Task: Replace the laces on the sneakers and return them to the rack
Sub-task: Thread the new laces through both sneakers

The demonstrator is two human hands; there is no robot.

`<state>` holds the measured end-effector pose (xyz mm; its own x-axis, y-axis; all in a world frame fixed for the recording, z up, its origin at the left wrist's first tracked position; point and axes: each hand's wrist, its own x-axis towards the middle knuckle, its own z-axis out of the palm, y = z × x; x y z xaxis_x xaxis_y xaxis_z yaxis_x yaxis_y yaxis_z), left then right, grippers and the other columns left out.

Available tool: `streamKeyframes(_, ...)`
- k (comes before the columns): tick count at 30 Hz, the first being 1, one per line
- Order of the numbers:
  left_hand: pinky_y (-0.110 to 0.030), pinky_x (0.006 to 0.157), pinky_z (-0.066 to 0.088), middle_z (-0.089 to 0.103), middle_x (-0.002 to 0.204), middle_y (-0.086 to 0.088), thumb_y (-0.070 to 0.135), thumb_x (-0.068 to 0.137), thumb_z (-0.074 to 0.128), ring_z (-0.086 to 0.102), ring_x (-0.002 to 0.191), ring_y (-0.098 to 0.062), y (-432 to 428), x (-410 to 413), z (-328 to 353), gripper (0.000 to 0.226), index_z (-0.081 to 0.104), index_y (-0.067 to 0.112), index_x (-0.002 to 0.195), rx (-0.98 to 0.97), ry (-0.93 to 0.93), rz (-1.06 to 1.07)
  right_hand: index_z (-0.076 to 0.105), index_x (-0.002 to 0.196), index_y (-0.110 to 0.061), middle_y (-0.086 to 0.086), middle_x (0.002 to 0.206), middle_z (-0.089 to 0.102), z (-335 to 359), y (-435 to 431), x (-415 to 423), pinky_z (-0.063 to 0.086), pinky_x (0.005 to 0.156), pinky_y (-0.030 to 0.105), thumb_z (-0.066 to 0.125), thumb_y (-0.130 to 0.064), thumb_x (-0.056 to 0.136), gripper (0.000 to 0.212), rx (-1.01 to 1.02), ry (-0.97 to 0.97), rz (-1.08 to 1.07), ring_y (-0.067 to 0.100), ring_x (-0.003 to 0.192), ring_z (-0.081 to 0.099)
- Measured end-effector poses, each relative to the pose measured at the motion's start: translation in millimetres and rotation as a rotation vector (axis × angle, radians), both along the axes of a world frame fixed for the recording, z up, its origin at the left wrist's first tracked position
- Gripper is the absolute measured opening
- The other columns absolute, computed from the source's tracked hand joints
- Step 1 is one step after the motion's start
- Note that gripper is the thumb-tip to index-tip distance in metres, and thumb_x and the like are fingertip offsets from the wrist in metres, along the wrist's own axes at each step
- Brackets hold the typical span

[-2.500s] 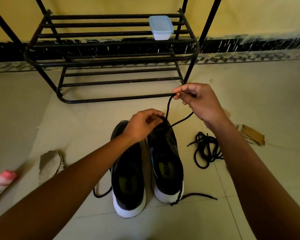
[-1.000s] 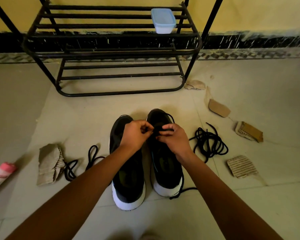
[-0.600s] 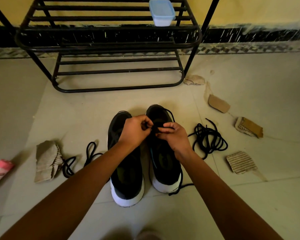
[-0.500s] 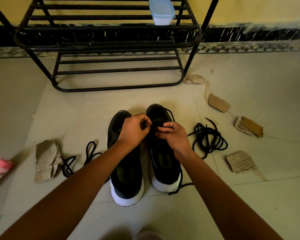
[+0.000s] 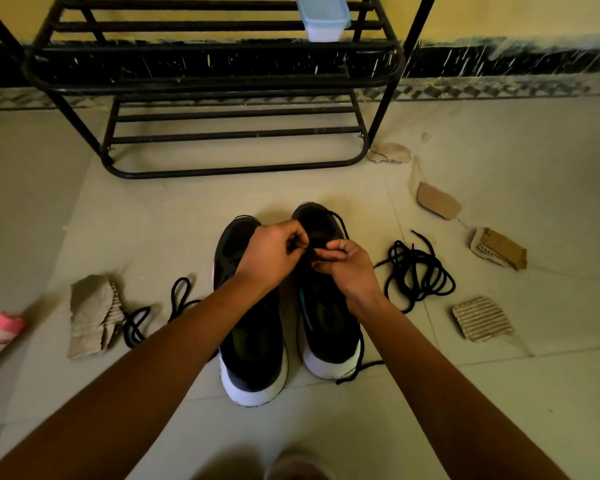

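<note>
Sneakers [image 5: 253, 358] are parked side by side on the floor [image 5: 174, 220] near the rack [image 5: 229, 169]. Left hand [image 5: 274, 251] and right hand [image 5: 347, 268] both pinch the black lace [image 5: 341, 221] over the right-side shoe.

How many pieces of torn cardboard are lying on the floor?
5. One piece left of the sneakers; four on the right: one by the rack foot, a flat brown one, a folded one, a ribbed one nearest. The arms may hide others.
</note>
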<state>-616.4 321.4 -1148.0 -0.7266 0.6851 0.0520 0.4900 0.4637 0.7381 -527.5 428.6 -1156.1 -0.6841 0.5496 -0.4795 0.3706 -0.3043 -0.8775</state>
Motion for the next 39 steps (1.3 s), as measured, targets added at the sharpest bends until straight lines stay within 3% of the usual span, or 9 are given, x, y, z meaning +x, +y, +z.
streamKeyframes(6,-0.035,0.07,0.052,0.065,0.085,-0.005,0.004,0.082,0.059,0.06,0.076,-0.022,2.4,1.9,12.9,0.013,0.061,0.015,0.09,-0.196,0.144,-0.093,0.051,0.086,-0.017,0.002,0.089,0.066,-0.1,-0.4,0.4,0.052,0.085,0.036,0.063,0.013,0.078,0.034,0.011,-0.007,0.005,0.021,0.089,0.063)
streamKeyframes(12,-0.038,0.068,0.051,0.061,0.087,-0.007,0.003,0.084,0.055,0.057,0.079,-0.025,11.5,3.7,25.3,0.016,0.054,0.016,0.092,-0.376,0.256,-0.216,0.052,0.087,-0.017,0.009,0.097,0.067,-1.1,-0.8,0.9,0.053,0.086,0.037,0.066,0.012,0.077,0.033,0.05,-0.011,0.016,0.022,0.091,0.064)
streamKeyframes(14,-0.037,0.068,0.051,0.061,0.085,-0.003,0.003,0.083,0.057,0.059,0.08,-0.024,12.7,2.1,22.5,0.017,0.057,0.016,0.094,-0.329,0.223,-0.181,0.052,0.087,-0.016,0.006,0.088,0.067,-0.4,0.4,1.4,0.054,0.072,0.026,0.064,0.01,0.08,0.029,0.011,0.009,-0.001,0.014,0.077,0.064)
streamKeyframes(17,-0.034,0.072,0.053,0.063,0.084,0.001,0.003,0.079,0.064,0.061,0.077,-0.018,10.6,-0.3,13.6,0.022,0.057,0.017,0.093,-0.184,0.098,-0.047,0.053,0.095,-0.012,-0.002,0.066,0.057,5.1,3.4,0.4,0.04,0.044,0.012,0.059,0.002,0.087,0.017,-0.047,0.017,-0.051,0.004,0.051,0.051)
streamKeyframes(22,-0.023,0.074,0.052,0.067,0.077,0.003,0.003,0.076,0.072,0.064,0.072,-0.008,9.4,-0.2,-1.4,0.028,0.053,0.022,0.084,0.0,-0.127,0.118,0.051,0.089,-0.015,-0.002,0.072,0.063,1.3,8.0,-0.8,0.038,0.041,0.013,0.058,0.003,0.087,0.02,0.144,0.011,0.036,0.003,0.047,0.049)
streamKeyframes(26,-0.004,0.066,0.045,0.07,0.078,-0.005,0.0,0.073,0.075,0.062,0.069,0.0,8.9,-2.0,-3.5,0.026,0.056,0.014,0.084,0.096,-0.295,0.195,0.048,0.081,-0.017,0.001,0.071,0.064,-2.3,9.1,-0.7,0.037,0.038,0.015,0.065,-0.001,0.085,0.023,0.224,0.038,0.033,-0.001,0.039,0.048)
streamKeyframes(31,-0.012,0.068,0.048,0.061,0.073,0.007,0.003,0.073,0.076,0.06,0.067,-0.006,9.8,-1.1,-5.9,0.035,0.048,0.02,0.086,0.121,-0.375,0.311,0.049,0.08,-0.018,0.001,0.073,0.067,-7.3,9.1,-1.6,0.04,0.044,0.013,0.067,-0.004,0.084,0.023,0.317,0.081,0.061,-0.001,0.044,0.053)
streamKeyframes(36,-0.033,0.079,0.055,0.07,0.084,-0.009,0.012,0.071,0.08,0.067,0.08,-0.018,13.2,-1.3,-7.9,0.034,0.049,0.027,0.075,0.095,-0.408,0.329,0.048,0.078,-0.026,0.001,0.077,0.069,-15.3,8.2,-0.1,0.052,0.072,0.031,0.07,-0.005,0.081,0.031,0.474,0.084,0.075,0.013,0.075,0.067)
streamKeyframes(39,-0.035,0.083,0.053,0.067,0.09,-0.007,0.019,0.072,0.08,0.065,0.085,-0.02,16.3,1.7,-3.9,0.034,0.05,0.023,0.086,0.085,-0.44,0.324,0.044,0.08,-0.027,-0.001,0.078,0.068,-15.9,5.2,0.1,0.05,0.073,0.037,0.067,-0.005,0.079,0.032,0.476,0.09,0.071,0.014,0.076,0.065)
